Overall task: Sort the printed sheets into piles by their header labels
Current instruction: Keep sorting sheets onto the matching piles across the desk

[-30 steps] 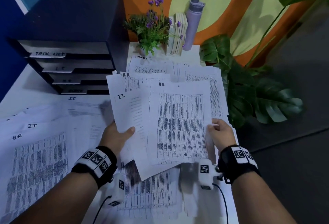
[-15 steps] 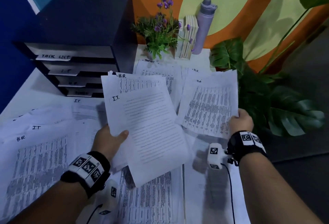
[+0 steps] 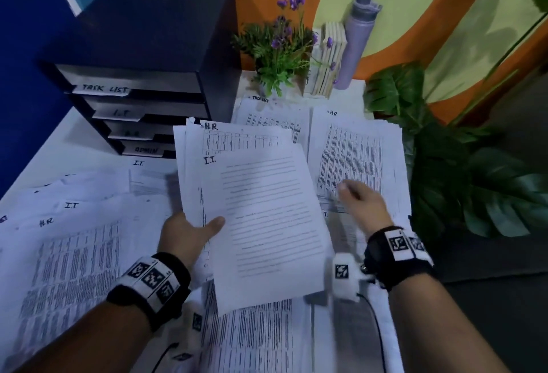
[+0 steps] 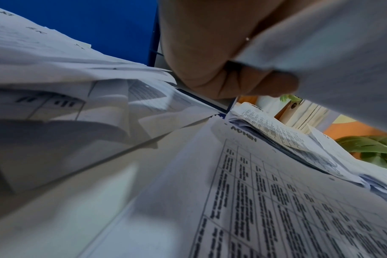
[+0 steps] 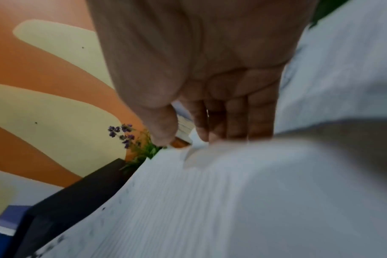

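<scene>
Two hands are busy over the paper-covered counter (image 3: 74, 147). Our left hand (image 3: 189, 235) grips a fanned stack of sheets (image 3: 267, 224) by its left edge, thumb curled over the front and fingers underneath, holding it tilted above the counter. The top sheet of that stack is headed "I.T."; the one peeking out behind it reads "H.R.". Our right hand (image 3: 360, 203) holds nothing: its fingers are straight and held together, reaching over the H.R. pile (image 3: 355, 150) at the far right of the counter, just right of the held stack. We cannot tell whether the fingertips touch that pile. A task list sheet (image 3: 267, 115) lies beyond the stack, near the potted purple flowers (image 3: 281, 46). More sheets headed I.T. and H.R. are spread at the left (image 3: 74, 254), and an admin sheet (image 4: 276, 200) lies under the left wrist. The black drawer unit (image 3: 148, 61) at the back left carries tags reading task list, I.T. and admin.
</scene>
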{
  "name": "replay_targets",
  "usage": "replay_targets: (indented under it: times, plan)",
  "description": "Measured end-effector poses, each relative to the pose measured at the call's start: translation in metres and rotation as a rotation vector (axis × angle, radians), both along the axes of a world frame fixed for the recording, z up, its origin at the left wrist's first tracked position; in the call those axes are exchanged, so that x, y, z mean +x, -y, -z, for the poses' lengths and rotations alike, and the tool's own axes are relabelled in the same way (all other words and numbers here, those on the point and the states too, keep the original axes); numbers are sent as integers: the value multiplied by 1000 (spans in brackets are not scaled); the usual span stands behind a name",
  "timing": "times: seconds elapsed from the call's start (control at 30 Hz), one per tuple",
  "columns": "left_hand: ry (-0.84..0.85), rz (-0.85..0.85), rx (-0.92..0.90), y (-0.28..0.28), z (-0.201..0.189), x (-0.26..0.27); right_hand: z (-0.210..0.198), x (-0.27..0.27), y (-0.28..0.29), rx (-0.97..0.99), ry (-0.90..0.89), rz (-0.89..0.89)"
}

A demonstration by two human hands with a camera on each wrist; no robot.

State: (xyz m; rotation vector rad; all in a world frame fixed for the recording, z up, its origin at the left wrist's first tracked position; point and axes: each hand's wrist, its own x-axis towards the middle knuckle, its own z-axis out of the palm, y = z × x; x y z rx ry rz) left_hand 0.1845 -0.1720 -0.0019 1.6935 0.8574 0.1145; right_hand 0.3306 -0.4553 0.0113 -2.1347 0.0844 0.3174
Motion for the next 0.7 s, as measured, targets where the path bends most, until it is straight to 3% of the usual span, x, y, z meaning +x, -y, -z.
replay_targets:
  times: [0.1,0.2,0.3,0.47,0.7]
  plan:
    - [-38,-10,40,-4,2,-1,18,-37,-20,33,-110,-75]
    - [-72,-11,46,-11,3,-8,31,-60,-23,-27,-123,76]
    - [-86,-48,86,-27,2,-21,32,-85,-18,-58,-98,118]
    - [-96,-92,146,-50,-3,-45,32,-114,29,-192,-1,346]
    - [-84,9,108,-42,-10,-49,33,-142,107,-495,-128,440]
